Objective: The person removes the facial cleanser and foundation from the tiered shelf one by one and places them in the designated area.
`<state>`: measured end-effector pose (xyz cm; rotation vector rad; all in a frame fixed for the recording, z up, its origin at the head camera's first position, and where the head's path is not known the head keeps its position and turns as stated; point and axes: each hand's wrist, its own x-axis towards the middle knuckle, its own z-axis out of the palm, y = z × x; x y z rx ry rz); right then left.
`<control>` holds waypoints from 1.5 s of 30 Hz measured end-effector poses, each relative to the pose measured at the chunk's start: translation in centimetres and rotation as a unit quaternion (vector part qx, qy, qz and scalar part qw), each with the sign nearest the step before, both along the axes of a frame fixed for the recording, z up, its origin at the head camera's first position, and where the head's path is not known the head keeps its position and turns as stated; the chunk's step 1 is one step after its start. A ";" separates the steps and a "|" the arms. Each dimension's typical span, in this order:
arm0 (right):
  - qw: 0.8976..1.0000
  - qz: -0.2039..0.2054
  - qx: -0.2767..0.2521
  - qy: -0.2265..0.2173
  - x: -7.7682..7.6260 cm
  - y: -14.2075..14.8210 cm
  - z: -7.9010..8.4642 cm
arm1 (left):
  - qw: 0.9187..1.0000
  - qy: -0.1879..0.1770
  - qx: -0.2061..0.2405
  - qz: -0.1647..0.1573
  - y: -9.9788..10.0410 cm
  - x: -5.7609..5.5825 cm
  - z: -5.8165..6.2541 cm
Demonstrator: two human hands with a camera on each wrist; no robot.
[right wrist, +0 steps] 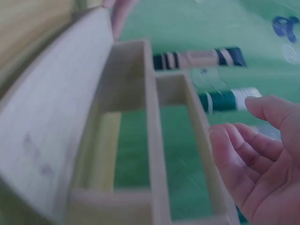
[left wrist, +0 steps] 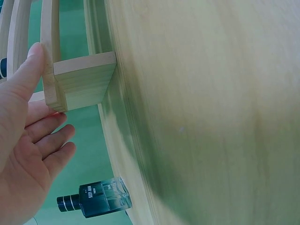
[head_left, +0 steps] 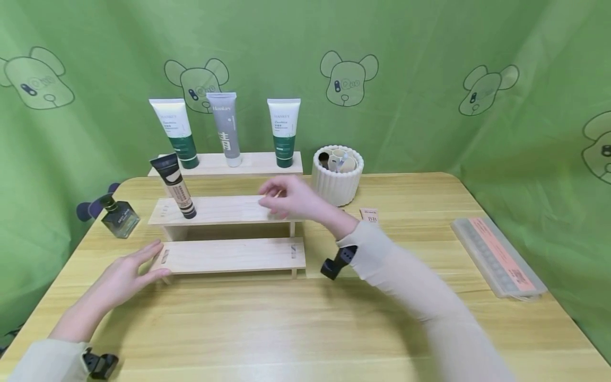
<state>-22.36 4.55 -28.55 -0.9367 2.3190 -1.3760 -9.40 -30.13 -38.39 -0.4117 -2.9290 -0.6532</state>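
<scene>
A light wooden three-tier shelf (head_left: 229, 257) stands on the table. My left hand (head_left: 123, 273) holds the left end of its lowest tier between thumb and index finger, the other fingers loosely bent in the left wrist view. Over the right part of the middle tier, my right hand (head_left: 296, 199) hovers with loosely bent fingers and nothing visible in them. A dark-capped tube (head_left: 177, 185) stands on the middle tier's left side. Up on the top tier are a white-and-green tube (head_left: 176, 130), a grey tube (head_left: 225, 127) and another white-and-green tube (head_left: 284, 132).
A dark perfume bottle (head_left: 119, 217) stands left of the shelf. Right of it are a white ribbed brush holder (head_left: 337, 180) and a small box marked BB (head_left: 369, 215), partly behind my right forearm. A flat translucent case (head_left: 496, 257) lies at the table's right side.
</scene>
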 end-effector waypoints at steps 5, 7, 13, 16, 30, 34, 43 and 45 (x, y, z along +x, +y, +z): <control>1.000 0.029 0.006 0.000 0.3 -3.3 -0.5 | 1.000 0.004 0.000 0.000 0.0 0.0 -0.1; 0.999 0.034 0.002 0.001 0.4 -4.4 -0.6 | 1.000 0.008 0.000 -0.002 0.0 0.0 -0.1; 0.999 0.030 -0.023 -0.014 0.3 -7.7 -1.1 | 1.000 0.018 0.002 -0.005 0.0 0.0 -0.1; 0.999 0.015 -0.042 -0.028 0.2 -9.2 -1.5 | 1.000 0.015 0.001 -0.005 0.0 0.0 -0.1; 0.989 -0.014 -0.133 -0.067 0.0 -13.2 -1.7 | 1.000 0.002 0.003 -0.006 0.0 -0.1 -0.1; 0.987 -0.017 -0.142 -0.070 0.0 -13.7 -1.7 | 1.000 0.003 0.002 -0.007 0.0 -0.2 -0.2; 0.987 -0.022 -0.145 -0.059 -0.1 -14.2 -1.9 | 1.000 0.010 0.000 -0.011 -0.1 -0.3 -0.2; 0.988 -0.019 -0.144 -0.056 -0.1 -14.3 -1.9 | 1.000 0.014 0.000 -0.013 -0.1 -0.2 -0.2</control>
